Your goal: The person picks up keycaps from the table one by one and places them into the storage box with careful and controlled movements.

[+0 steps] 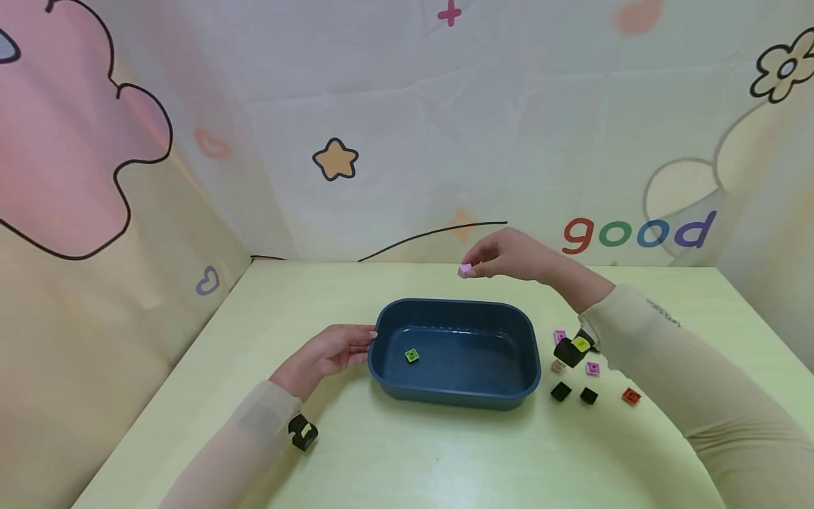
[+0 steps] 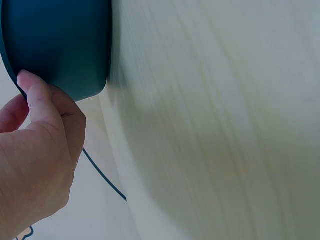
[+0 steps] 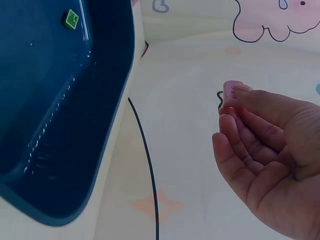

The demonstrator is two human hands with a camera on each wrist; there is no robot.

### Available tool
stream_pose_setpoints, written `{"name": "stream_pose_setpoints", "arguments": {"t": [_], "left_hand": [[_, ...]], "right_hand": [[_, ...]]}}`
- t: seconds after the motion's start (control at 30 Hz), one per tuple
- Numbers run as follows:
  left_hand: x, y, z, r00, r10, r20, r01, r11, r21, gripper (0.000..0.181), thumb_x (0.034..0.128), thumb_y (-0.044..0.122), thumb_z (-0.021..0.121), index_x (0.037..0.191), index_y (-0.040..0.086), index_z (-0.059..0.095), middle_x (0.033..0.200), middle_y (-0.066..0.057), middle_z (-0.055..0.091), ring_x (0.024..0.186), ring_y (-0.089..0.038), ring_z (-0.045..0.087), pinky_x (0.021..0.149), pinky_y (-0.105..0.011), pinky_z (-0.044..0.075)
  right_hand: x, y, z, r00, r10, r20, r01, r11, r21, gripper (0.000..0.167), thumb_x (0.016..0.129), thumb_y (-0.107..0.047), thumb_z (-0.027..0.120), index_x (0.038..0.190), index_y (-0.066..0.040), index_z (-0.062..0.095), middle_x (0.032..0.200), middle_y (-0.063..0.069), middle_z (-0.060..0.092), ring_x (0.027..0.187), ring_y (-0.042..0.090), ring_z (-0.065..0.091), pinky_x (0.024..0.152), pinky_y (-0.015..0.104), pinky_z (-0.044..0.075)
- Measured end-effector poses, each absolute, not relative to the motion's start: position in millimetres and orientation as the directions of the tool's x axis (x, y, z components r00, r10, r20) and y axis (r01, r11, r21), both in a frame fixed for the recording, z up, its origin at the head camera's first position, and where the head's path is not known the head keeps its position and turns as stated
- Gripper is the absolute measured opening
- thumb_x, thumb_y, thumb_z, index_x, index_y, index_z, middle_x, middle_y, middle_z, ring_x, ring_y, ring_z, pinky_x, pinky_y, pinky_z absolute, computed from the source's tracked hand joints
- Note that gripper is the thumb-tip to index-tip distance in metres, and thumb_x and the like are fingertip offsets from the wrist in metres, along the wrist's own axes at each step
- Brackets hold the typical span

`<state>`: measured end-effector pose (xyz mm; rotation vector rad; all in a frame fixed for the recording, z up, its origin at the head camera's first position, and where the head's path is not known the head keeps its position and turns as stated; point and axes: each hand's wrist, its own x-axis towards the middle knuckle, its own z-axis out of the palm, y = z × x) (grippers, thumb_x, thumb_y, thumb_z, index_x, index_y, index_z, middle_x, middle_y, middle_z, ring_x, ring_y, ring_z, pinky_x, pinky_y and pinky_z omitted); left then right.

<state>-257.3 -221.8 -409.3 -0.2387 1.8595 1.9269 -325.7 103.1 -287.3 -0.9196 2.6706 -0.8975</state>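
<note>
A dark blue rectangular basin (image 1: 454, 392) stands on the table, holding one small green block (image 1: 412, 355). My left hand (image 1: 333, 348) grips the basin's left end; the left wrist view shows this hand (image 2: 42, 135) with its digits at the rim and outer wall. Above the table behind the basin's back right part, my right hand (image 1: 509, 256) pinches a small pink block (image 1: 465, 271) between thumb and fingertips. Dark markings show on that pink block (image 3: 232, 93) in the right wrist view, where the other fingers curl loosely below it.
Right of the basin lie several small blocks, among them a pink block (image 1: 593, 368), a black block (image 1: 561, 392) and a red block (image 1: 631, 396). The right wrist camera (image 1: 572, 350) partly covers this group. A printed cloth (image 1: 407, 141) hangs behind the table.
</note>
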Motion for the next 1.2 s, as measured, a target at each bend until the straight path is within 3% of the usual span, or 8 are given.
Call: {"name": "stream_pose_setpoints", "arguments": {"t": [0.63,0.83,1.2], "left_hand": [[-260,-221,-407,-0.894,0.182,-0.411,-0.418,-0.005,0.908,0.046,0.1048,0.006,0.051,0.147,-0.011,0.045,0.085,0.005,0.072,0.076,-0.005,0.067,0.071,-0.014,0.06],[-258,-218,-410,-0.891,0.168,-0.421,-0.427,0.001,0.904,0.044,0.105,0.007,0.052,0.146,-0.01,0.048,0.087,0.004,0.071,0.077,-0.004,0.067,0.071,-0.014,0.06],[-260,-222,-409,-0.887,0.164,-0.432,-0.438,0.005,0.899,0.043,0.1055,0.008,0.052,0.145,-0.009,0.049,0.084,0.004,0.071,0.074,-0.005,0.067,0.069,-0.014,0.061]], "right_hand": [[-343,62,-316,-0.756,-0.654,0.031,-0.539,0.594,-0.597,0.024,0.096,-0.022,0.072,0.111,-0.003,0.076,0.101,0.015,0.077,0.089,0.025,0.067,0.077,0.028,0.055],[-344,57,-333,-0.75,-0.661,0.006,-0.529,0.595,-0.605,0.025,0.096,-0.021,0.072,0.112,-0.002,0.076,0.1,0.013,0.076,0.085,0.018,0.064,0.076,0.026,0.055],[-347,48,-352,-0.649,-0.76,-0.042,-0.573,0.525,-0.629,0.025,0.095,-0.021,0.073,0.112,-0.002,0.076,0.102,0.011,0.078,0.087,0.012,0.065,0.084,0.029,0.059]]}}
